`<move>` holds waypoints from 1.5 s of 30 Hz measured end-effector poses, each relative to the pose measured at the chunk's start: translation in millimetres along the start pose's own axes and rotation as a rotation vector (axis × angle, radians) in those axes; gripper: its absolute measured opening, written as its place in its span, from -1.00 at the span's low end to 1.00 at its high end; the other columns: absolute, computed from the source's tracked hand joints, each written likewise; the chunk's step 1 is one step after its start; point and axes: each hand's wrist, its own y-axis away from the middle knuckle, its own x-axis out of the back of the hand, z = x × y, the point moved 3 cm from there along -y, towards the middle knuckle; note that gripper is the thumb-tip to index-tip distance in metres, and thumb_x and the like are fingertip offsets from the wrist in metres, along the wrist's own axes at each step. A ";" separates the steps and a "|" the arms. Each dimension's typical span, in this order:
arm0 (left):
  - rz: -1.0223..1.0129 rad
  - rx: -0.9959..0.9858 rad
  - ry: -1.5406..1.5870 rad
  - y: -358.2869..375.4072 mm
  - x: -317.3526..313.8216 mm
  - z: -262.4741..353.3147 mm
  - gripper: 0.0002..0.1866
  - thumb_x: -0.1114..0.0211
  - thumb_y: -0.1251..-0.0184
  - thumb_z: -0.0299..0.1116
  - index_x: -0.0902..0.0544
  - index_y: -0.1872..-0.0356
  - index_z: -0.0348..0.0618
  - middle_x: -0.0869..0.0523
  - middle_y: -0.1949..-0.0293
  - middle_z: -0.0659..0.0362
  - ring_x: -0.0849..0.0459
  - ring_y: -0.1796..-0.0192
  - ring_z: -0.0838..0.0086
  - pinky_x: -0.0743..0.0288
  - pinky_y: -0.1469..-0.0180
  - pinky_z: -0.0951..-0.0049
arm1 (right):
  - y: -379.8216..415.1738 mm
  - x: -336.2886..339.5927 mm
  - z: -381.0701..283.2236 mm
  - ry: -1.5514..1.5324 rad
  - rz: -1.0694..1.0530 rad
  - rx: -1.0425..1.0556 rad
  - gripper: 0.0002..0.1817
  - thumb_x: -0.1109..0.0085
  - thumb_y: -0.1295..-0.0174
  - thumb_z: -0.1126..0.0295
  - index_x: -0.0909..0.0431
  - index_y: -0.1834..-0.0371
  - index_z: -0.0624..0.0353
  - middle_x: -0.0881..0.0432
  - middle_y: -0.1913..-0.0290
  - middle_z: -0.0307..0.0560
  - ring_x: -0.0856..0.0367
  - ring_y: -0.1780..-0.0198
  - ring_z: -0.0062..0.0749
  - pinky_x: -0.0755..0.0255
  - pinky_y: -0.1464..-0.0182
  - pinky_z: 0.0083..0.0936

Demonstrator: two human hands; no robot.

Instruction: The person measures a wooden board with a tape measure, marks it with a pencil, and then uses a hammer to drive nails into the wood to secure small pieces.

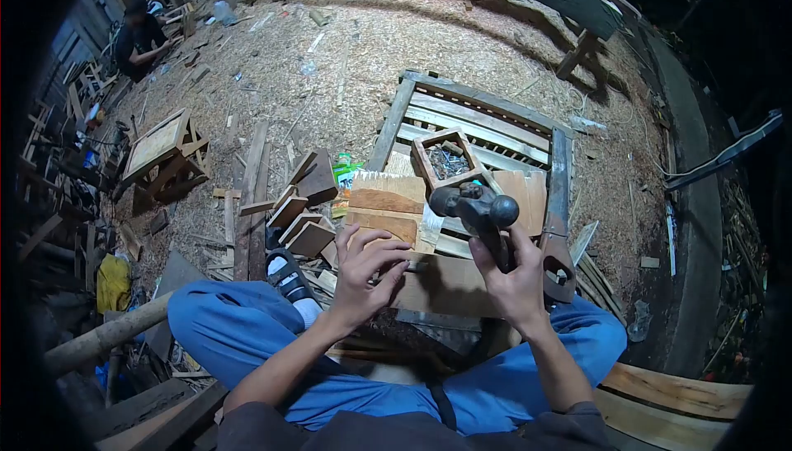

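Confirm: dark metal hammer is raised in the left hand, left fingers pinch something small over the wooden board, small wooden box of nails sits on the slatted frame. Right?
Not quite. The head view shows the dark metal hammer raised in the right hand, not the left. The rest holds: the left hand pinches something small over the wooden board, and the small wooden box of nails sits on the slatted frame.

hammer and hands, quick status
Right hand gripping hammer, head raised. Left hand fingertips pinched at the wooden board, likely on a nail, too small to tell. Small wooden box of nails just beyond; nothing between.
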 end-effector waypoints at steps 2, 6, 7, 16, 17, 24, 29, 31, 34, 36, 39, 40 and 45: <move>-0.021 -0.052 -0.038 0.3 -2.9 -2.1 -0.83 -0.50 -0.33 -0.47 -0.80 0.09 -0.06 -0.88 -0.03 0.27 -0.72 -0.29 0.29 -0.11 -0.62 -0.01 | 2.2 -2.7 1.5 0.010 0.021 0.017 -0.61 -0.46 -0.41 0.28 -0.61 -0.17 0.23 -0.65 0.40 -0.08 -0.53 0.43 -0.55 -0.42 0.33 -0.44; -0.045 -0.070 0.019 4.0 -10.4 -2.8 -0.83 -0.47 -0.35 -0.53 -0.75 0.09 -0.13 -0.84 -0.10 0.19 -0.71 -0.29 0.25 -0.22 -0.57 0.04 | 7.0 -4.3 6.0 0.058 0.035 0.058 -0.61 -0.47 -0.42 0.29 -0.63 -0.19 0.23 -0.71 0.36 -0.03 -0.60 0.40 -0.45 -0.46 0.31 -0.39; -0.053 -0.078 0.035 4.6 -11.4 -2.8 -0.83 -0.45 -0.36 -0.55 -0.73 0.08 -0.15 -0.84 -0.11 0.16 -0.72 -0.29 0.25 -0.25 -0.56 0.06 | 7.8 -4.5 7.0 0.060 0.034 0.056 -0.61 -0.47 -0.42 0.29 -0.63 -0.19 0.23 -0.71 0.36 -0.03 -0.60 0.40 -0.45 -0.46 0.31 -0.39; -0.024 -0.070 0.065 9.8 -17.7 -5.9 -0.79 -0.43 -0.38 -0.57 -0.70 0.01 -0.24 -0.83 -0.14 0.00 -0.77 -0.29 0.12 -0.46 -0.50 -0.03 | 9.7 -6.3 12.1 0.058 0.032 0.082 -0.60 -0.50 -0.39 0.29 -0.66 -0.18 0.25 -0.76 0.30 0.00 -0.65 0.37 -0.40 -0.51 0.25 -0.38; -0.023 -0.067 0.064 10.8 -18.4 -6.1 -0.79 -0.43 -0.38 -0.57 -0.70 0.01 -0.24 -0.83 -0.14 0.00 -0.77 -0.29 0.12 -0.46 -0.50 -0.03 | 9.6 -6.0 10.7 0.047 0.018 0.057 -0.60 -0.49 -0.40 0.29 -0.66 -0.18 0.25 -0.77 0.30 0.00 -0.64 0.38 -0.43 -0.51 0.25 -0.40; -0.009 -0.064 0.085 12.0 -19.6 -8.8 -0.79 -0.41 -0.41 -0.58 -0.70 -0.03 -0.25 -0.84 -0.16 0.02 -0.76 -0.32 0.12 -0.46 -0.52 -0.05 | 10.2 -5.4 5.9 0.034 0.022 0.070 -0.63 -0.48 -0.41 0.33 -0.66 -0.17 0.28 -0.75 0.34 -0.06 -0.59 0.39 -0.56 -0.46 0.30 -0.46; 0.011 -0.059 0.097 10.3 -18.5 -8.0 -0.77 -0.40 -0.41 -0.59 -0.71 -0.04 -0.25 -0.84 -0.15 0.02 -0.77 -0.31 0.14 -0.46 -0.52 -0.04 | 9.0 -7.4 9.7 0.022 0.010 0.035 -0.62 -0.48 -0.41 0.32 -0.65 -0.18 0.28 -0.71 0.39 -0.10 -0.55 0.41 -0.58 -0.44 0.32 -0.46; -0.021 -0.091 0.055 10.5 -19.0 -8.1 -0.75 -0.40 -0.40 -0.59 -0.71 -0.07 -0.25 -0.84 -0.14 0.02 -0.77 -0.30 0.14 -0.46 -0.52 -0.04 | 8.9 -8.9 11.6 0.018 -0.001 0.023 -0.62 -0.48 -0.41 0.32 -0.65 -0.18 0.29 -0.69 0.40 -0.11 -0.54 0.42 -0.59 -0.43 0.33 -0.47; -0.020 -0.081 0.062 9.0 -17.8 -5.9 -0.74 -0.41 -0.40 -0.58 -0.71 -0.07 -0.26 -0.84 -0.14 0.02 -0.78 -0.29 0.14 -0.47 -0.51 -0.03 | 8.4 -10.9 14.8 0.011 0.015 0.068 -0.62 -0.47 -0.42 0.32 -0.66 -0.18 0.28 -0.69 0.41 -0.11 -0.51 0.43 -0.61 -0.40 0.35 -0.47; -0.017 -0.078 0.064 8.2 -16.7 -4.6 -0.76 -0.41 -0.41 -0.58 -0.71 -0.06 -0.27 -0.84 -0.14 0.02 -0.78 -0.29 0.14 -0.47 -0.51 -0.03 | 8.2 -12.2 15.6 0.007 -0.013 0.015 -0.61 -0.47 -0.42 0.32 -0.65 -0.19 0.28 -0.68 0.41 -0.12 -0.51 0.43 -0.61 -0.40 0.34 -0.48; -0.011 -0.070 0.074 10.8 -19.2 -6.7 -0.78 -0.41 -0.42 -0.56 -0.71 -0.04 -0.27 -0.84 -0.15 0.02 -0.78 -0.29 0.14 -0.48 -0.51 -0.03 | 7.4 -12.1 16.5 0.013 -0.026 0.010 -0.60 -0.47 -0.42 0.32 -0.64 -0.21 0.28 -0.68 0.40 -0.12 -0.50 0.42 -0.61 -0.39 0.34 -0.48; -0.007 -0.067 0.079 11.6 -20.2 -8.2 -0.79 -0.41 -0.43 -0.55 -0.71 -0.03 -0.26 -0.84 -0.16 0.02 -0.78 -0.29 0.14 -0.48 -0.50 -0.03 | 6.9 -12.5 16.4 0.014 -0.027 0.010 -0.60 -0.47 -0.42 0.32 -0.64 -0.21 0.28 -0.68 0.40 -0.12 -0.50 0.42 -0.61 -0.39 0.34 -0.48; 0.008 -0.089 0.075 11.1 -20.6 -8.7 -0.78 -0.42 -0.42 -0.54 -0.72 -0.04 -0.27 -0.84 -0.16 0.02 -0.79 -0.28 0.16 -0.51 -0.47 -0.02 | 5.3 -16.0 16.1 -0.025 -0.025 0.046 -0.61 -0.45 -0.44 0.35 -0.63 -0.22 0.30 -0.73 0.32 -0.10 -0.53 0.39 -0.62 -0.44 0.31 -0.50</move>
